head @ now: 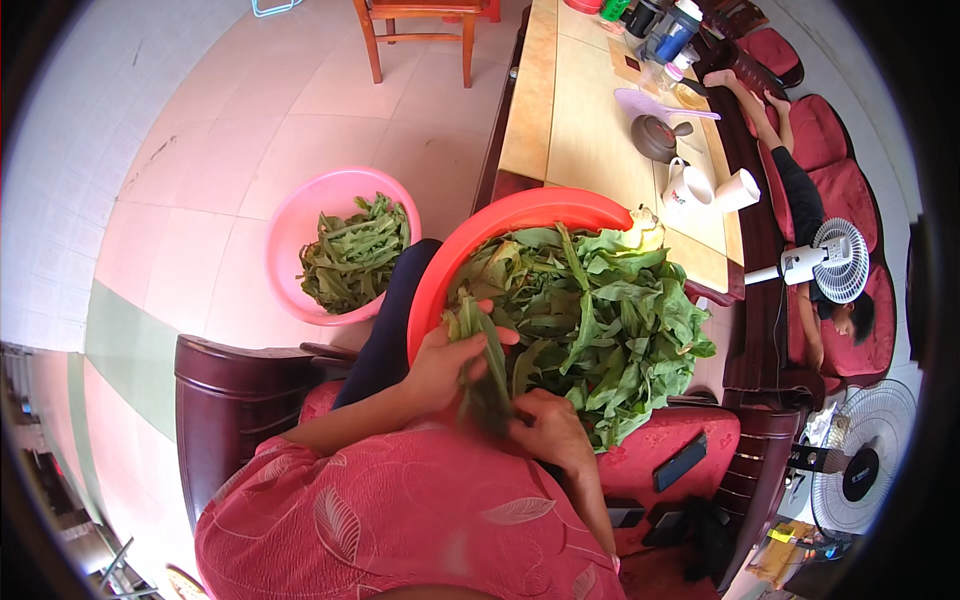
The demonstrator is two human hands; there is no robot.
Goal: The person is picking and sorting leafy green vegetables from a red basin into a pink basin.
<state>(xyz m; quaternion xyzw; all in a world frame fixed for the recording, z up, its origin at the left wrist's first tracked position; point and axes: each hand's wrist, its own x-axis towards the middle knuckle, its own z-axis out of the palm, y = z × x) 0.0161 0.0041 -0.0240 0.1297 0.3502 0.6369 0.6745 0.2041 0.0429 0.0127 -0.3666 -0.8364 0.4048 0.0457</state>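
A large red plastic basin (466, 238) rests before me, heaped with long green leafy vegetables (600, 307). Over its near left rim, my left hand (442, 367) grips a leafy stalk (487, 360) between thumb and fingers. My right hand (551, 431) is closed at the lower end of that stalk, which is blurred there. Whether its fingers pinch the stalk or a torn piece is hard to see. On the floor to the left, a pink plastic basin (281, 255) contains a smaller pile of green leaves (356, 255).
A tiled table (592, 150) beyond the red basin carries a dark teapot (656, 139), a white mug (686, 187), a paper cup (737, 190) and a purple fan (637, 103). A phone (680, 461) lies on the red seat. Electric fans (840, 259) and a person (802, 187) lying on a sofa are at right.
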